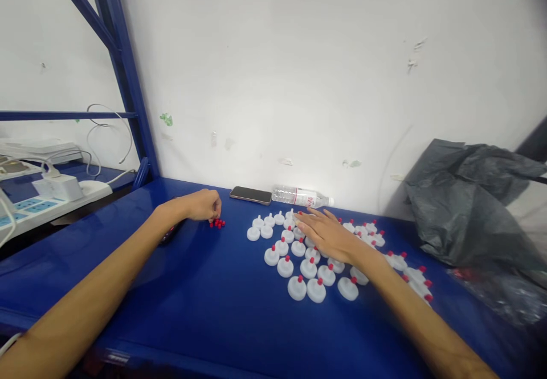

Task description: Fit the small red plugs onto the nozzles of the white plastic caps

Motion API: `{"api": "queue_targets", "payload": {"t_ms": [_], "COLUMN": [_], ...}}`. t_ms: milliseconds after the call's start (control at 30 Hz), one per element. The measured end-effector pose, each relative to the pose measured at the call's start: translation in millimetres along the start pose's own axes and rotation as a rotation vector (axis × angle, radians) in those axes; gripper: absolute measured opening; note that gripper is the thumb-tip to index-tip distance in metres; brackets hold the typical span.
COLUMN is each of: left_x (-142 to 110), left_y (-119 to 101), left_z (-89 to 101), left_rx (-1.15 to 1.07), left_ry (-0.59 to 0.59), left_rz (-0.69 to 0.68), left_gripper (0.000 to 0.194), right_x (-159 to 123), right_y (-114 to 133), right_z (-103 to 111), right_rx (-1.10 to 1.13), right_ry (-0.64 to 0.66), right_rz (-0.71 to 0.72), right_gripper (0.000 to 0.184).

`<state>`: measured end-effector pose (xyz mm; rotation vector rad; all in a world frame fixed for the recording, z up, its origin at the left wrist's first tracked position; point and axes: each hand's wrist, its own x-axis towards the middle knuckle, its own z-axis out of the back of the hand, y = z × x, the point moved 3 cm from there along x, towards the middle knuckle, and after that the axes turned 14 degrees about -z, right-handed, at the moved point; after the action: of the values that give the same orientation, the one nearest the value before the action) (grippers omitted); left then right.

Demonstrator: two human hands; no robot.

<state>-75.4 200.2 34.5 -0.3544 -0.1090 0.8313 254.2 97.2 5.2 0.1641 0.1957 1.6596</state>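
Note:
My left hand (204, 204) rests on the blue table (205, 299) with its fingers curled, right beside a small heap of loose red tips (217, 223); whether it pinches one is hidden. My right hand (327, 232) lies flat, fingers stretched out, on top of a spread of several white caps (299, 265). Most of those caps carry a red tip; a few at the far left of the group (259, 229) are plain white.
A dark phone (250, 195) and a lying clear water bottle (302, 196) sit against the white wall. A grey plastic bag (474, 208) fills the right side. Left, behind the blue shelf frame (123, 71), are power strips and cables (47, 194).

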Motion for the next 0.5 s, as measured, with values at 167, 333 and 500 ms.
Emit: {"api": "queue_targets", "payload": {"t_ms": [167, 333, 500], "left_x": [0, 5, 13], "left_y": [1, 9, 10], "left_z": [0.8, 1.3, 2.4], "left_rx": [0.027, 0.066, 0.134], "left_ry": [-0.027, -0.084, -0.193], "left_rz": [-0.019, -0.088, -0.156], "left_gripper": [0.025, 0.018, 0.021], "right_x": [-1, 7, 28], "right_y": [-4, -2, 8], "right_z": [-1, 2, 6], "right_rx": [-0.002, 0.029, 0.033], "right_ry": [-0.009, -0.069, -0.042], "right_rz": [-0.001, 0.004, 0.066], "right_gripper": [0.075, 0.074, 0.079]}}
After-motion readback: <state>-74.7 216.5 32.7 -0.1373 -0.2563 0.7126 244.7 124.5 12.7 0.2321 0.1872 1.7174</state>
